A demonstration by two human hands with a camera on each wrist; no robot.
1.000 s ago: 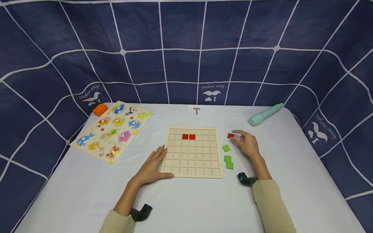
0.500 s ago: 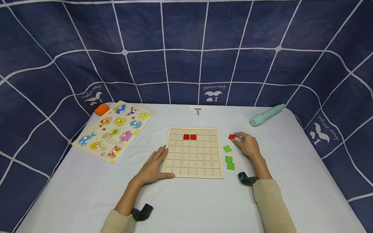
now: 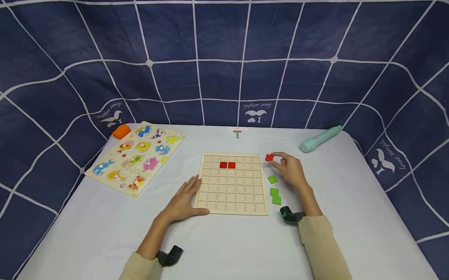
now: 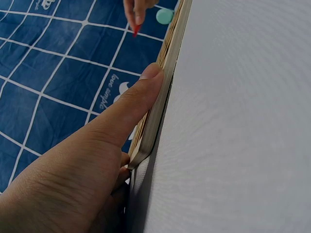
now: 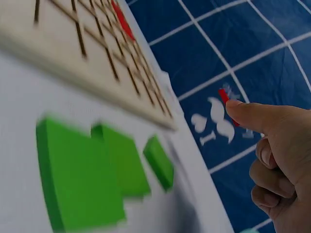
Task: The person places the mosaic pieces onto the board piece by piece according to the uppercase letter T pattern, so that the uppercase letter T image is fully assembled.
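Observation:
Between thumb and index finger, my right hand (image 3: 291, 169) pinches a red square tile (image 3: 269, 158) just off the upper right corner of the wooden grid board (image 3: 233, 187). The right wrist view has this tile (image 5: 223, 95) almost edge-on, lifted off the table. My left hand (image 3: 182, 200) rests at the board's lower left corner, its thumb (image 4: 141, 94) along the front edge and its fingers beside the left side. Two red tiles (image 3: 227, 165) lie side by side in cells of the second row. Right of the board are three green tiles (image 3: 274, 192), two of them touching.
A small printed card (image 3: 237, 135) with a red and green T pattern lies behind the board. An animal puzzle board (image 3: 136, 158) sits at the left, an orange object (image 3: 121, 131) at its far corner. A mint-green flashlight-shaped object (image 3: 320, 138) is at the back right.
My right hand has picked the red tile up from the table and moved it left and slightly away, toward the board. My left hand has stayed in place on the board.

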